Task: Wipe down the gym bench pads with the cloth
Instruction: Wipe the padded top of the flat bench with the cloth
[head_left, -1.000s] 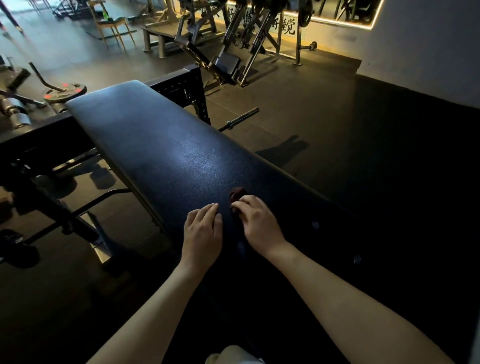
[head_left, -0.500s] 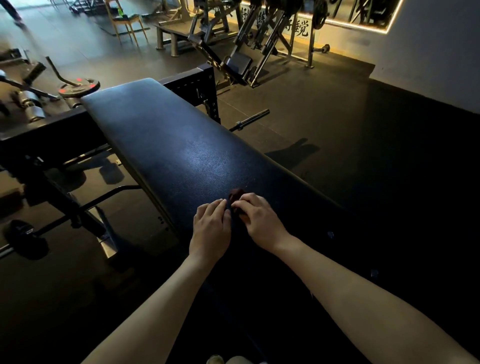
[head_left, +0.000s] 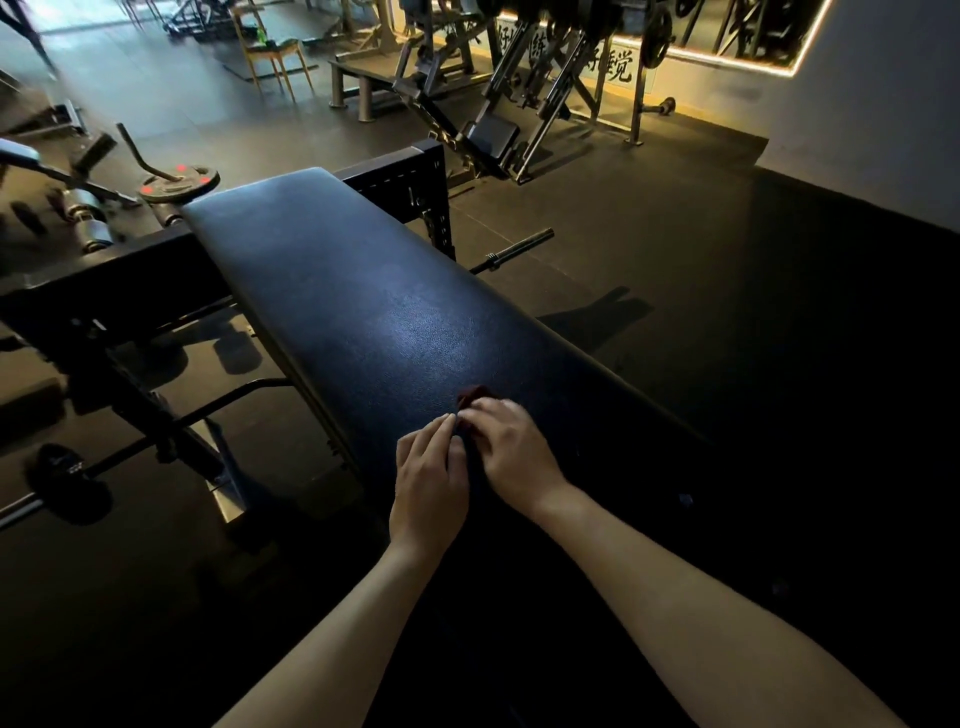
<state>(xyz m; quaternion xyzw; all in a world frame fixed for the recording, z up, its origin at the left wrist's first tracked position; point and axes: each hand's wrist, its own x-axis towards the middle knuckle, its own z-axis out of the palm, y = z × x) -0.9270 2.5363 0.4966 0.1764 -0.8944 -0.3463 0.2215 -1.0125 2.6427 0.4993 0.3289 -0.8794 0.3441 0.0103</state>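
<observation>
At the far left a barbell with a dark weight sits low over the dark floor. Above it a round weight plate with red spots rests by the black frame. Further back stands a wooden chair. The worktop — a long black padded gym bench — runs from beside the plate diagonally down toward the camera, with a dull sheen on its middle and its near end lost in shadow.

Both forearms reach onto its near part. The left hand lies palm down on the pad, fingers straight and close together, their tips just beside the other hand's fingers. Just beyond the fingertips sits the cloth, a small dark red bunch resting on the pad; only its far end shows. The right hand has its fingers curled down over the cloth, gripping it against the pad. The two hands are nearly together — whether the left fingertips touch the cloth is too dark to tell.

Right of the worktop a steel bar end pokes out over the floor from behind the bench. Behind it stands an angled machine with a black pad, and at the far right is a pale wall.
</observation>
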